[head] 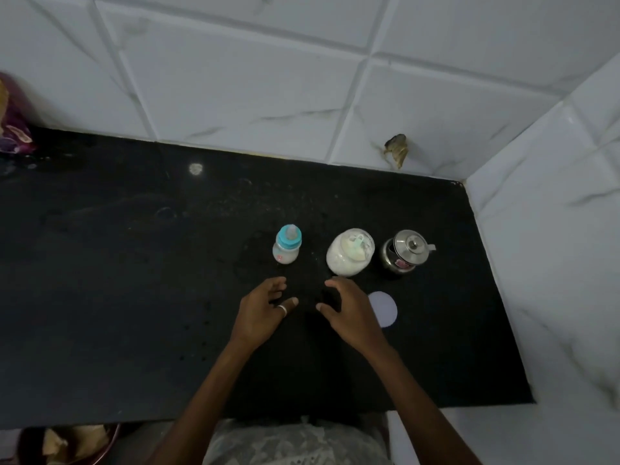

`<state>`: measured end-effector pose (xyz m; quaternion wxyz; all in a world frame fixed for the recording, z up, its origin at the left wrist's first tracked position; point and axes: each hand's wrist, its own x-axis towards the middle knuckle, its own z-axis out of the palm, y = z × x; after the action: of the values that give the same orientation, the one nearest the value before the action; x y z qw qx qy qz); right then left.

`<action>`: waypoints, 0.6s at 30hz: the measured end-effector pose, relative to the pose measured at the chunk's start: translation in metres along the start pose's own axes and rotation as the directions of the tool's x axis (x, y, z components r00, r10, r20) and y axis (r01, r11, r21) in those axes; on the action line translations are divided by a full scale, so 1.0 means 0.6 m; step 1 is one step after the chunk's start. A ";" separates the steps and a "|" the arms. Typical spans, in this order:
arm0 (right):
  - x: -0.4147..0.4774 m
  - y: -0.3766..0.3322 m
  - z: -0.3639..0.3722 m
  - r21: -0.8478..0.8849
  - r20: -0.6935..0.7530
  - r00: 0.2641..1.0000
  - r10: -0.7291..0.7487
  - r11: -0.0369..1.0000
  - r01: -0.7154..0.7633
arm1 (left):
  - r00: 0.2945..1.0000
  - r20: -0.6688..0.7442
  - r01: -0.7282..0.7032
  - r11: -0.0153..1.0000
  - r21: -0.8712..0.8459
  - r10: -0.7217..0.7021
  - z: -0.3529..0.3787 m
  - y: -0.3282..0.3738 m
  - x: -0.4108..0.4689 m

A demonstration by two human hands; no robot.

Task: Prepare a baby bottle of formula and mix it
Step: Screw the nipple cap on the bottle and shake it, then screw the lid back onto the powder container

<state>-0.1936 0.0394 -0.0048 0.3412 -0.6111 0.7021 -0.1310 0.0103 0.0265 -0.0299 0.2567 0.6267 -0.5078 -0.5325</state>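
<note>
Garment: pale lace-patterned fabric (295,444) at the bottom edge, nearest the camera, below the counter's front edge
Forearms: two, bare, reaching forward over the counter from the bottom of the view
Left hand (260,312): one, palm down over the counter, fingers loosely spread, holding nothing; one pale ring on a finger; whether it touches the surface cannot be told
Right hand (349,312): one, palm down, fingers curled and parted, holding nothing; fingertips just short of the jar
Counter (134,297): one, black, glossy, with scattered droplets and faint ring marks
Baby bottle (287,245): one, upright, beyond the left hand and apart from it; small clear body with whitish contents low down, a red mark on the side, blue collar, clear teat fitted on top
Jar (349,252): one, clear, rounded, open at the top, filled with white powder; a pale scoop lies inside; stands between bottle and steel pot
Jar lid (384,308): one, white disc, flat on the counter, partly covered by the right hand
Steel pot (406,251): one, small, lidded with a knob, a red label on its side, just right of the jar
Wall: white marbled tiles behind and to the right
Packet (13,119): one, purple, at the far left edge, partly out of view
</note>
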 end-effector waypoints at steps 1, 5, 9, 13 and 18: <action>-0.008 0.015 -0.010 -0.029 -0.005 1.000 -0.008 1.000 0.007 | 1.000 0.011 -0.002 1.000 0.004 0.001 0.010 0.001 -0.005; -0.031 0.080 -0.053 -0.223 0.009 1.000 -0.003 0.975 0.005 | 1.000 0.021 -0.003 1.000 0.030 0.003 0.045 0.011 -0.022; -0.037 0.125 -0.103 -0.380 0.105 0.994 0.009 0.924 0.032 | 0.999 -0.035 0.015 0.999 0.040 -0.014 0.087 0.026 -0.034; -0.021 0.145 -0.126 -0.421 0.194 0.981 -0.004 0.903 0.087 | 0.996 -0.091 0.028 0.999 0.036 -0.025 0.131 0.038 -0.049; -0.004 0.161 -0.132 -0.419 0.299 0.954 -0.035 0.893 0.164 | 0.988 -0.150 0.042 0.999 0.022 -0.038 0.171 0.047 -0.064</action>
<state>-0.3184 0.0443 -0.0043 0.2845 -0.7201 0.6246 0.1019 -0.0920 0.0740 -0.0205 0.2755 0.6780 -0.4809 -0.4828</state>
